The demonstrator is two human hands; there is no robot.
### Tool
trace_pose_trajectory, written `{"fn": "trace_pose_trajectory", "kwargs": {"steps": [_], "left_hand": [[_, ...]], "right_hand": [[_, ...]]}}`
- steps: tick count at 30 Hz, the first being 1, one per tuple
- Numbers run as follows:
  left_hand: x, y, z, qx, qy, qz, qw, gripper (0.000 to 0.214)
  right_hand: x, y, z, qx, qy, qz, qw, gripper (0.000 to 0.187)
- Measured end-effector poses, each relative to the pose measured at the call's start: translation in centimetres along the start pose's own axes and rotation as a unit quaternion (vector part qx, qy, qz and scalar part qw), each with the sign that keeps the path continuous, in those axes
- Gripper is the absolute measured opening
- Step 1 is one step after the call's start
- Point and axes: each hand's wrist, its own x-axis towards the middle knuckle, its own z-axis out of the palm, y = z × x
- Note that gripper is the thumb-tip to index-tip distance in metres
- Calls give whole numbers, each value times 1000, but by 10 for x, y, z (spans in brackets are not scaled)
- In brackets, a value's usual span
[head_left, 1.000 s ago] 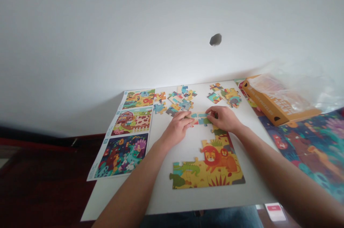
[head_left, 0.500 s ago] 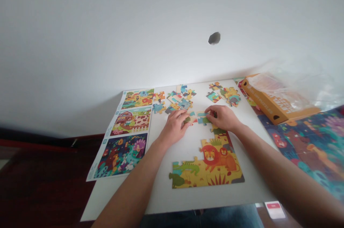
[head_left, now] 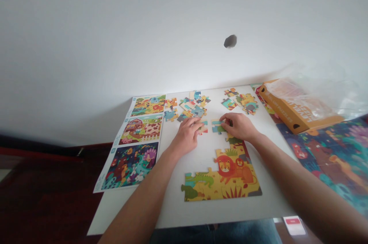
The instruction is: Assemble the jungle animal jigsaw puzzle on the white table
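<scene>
My left hand (head_left: 186, 136) lies knuckles-up on the white table (head_left: 198, 213), its curled fingers pinching a small puzzle piece (head_left: 203, 127) with red and teal on it. My right hand (head_left: 239, 126) rests a little to the right, fingers closed on a teal and green piece (head_left: 216, 126). A narrow gap separates the two pieces. Just below my right hand lies the partly assembled puzzle (head_left: 222, 177) with a lion and a crocodile. Loose pieces (head_left: 191, 107) are piled just beyond my left hand.
A reference sheet (head_left: 135, 144) with three pictures lies at the left. More loose pieces (head_left: 241, 102) sit at the back right, beside an orange box (head_left: 296, 109) under clear plastic. A finished dark puzzle (head_left: 330, 155) lies at the right. A wall rises behind the table.
The two pieces, joined between my hands a second ago, now lie apart. My left hand has drawn its piece slightly left; my right hand has barely moved.
</scene>
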Motion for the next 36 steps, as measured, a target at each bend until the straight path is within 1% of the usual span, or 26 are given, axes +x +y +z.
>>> {"fn": "trace_pose_trajectory", "kwargs": {"steps": [26,36], "left_hand": [[-1,4,0,15,-10,-6,1000,41],[-1,5,0,27,-19,-19,999,39]], "right_hand": [[0,1,-1,-1,-8,-3,1000,21],[0,1,0,-1,-5,-2,1000,21]]}}
